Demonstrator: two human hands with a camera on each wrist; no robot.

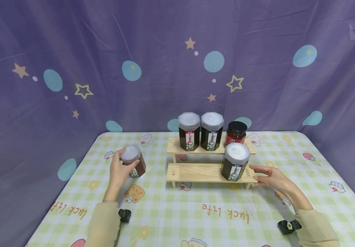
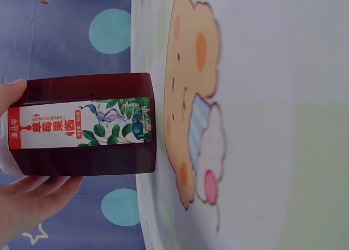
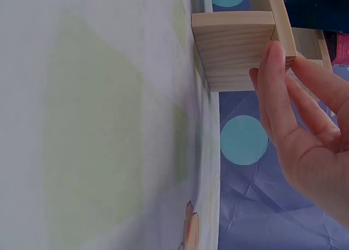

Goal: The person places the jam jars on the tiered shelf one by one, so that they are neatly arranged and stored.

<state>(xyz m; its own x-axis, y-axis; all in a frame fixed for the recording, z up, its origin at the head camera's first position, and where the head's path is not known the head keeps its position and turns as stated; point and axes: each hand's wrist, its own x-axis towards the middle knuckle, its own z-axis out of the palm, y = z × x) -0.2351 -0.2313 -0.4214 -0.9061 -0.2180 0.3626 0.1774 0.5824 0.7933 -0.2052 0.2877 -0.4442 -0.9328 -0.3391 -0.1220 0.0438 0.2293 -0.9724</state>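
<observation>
My left hand (image 1: pixel 119 171) grips a dark red jam jar (image 1: pixel 140 166) near its pale lid, fingers and thumb on opposite sides. The left wrist view shows its white and red label (image 2: pixel 82 124) with green leaves. Whether the jar's base touches the tablecloth, I cannot tell. At the other side, my right hand (image 1: pixel 273 179) holds the right end of a two-tier wooden shelf (image 1: pixel 196 172), thumb and fingertips at the lower board's edge. Close to those fingers, a dark jar with a white lid (image 1: pixel 235 163) stands on the lower tier.
On the upper tier stand a red-labelled dark jar (image 1: pixel 189 132), another dark jar (image 1: pixel 212 132) beside it, and a smaller black-lidded jar (image 1: pixel 236 133) at the right. A green checked tablecloth (image 1: pixel 171 212) covers the table; a purple curtain (image 1: pixel 165 41) hangs behind.
</observation>
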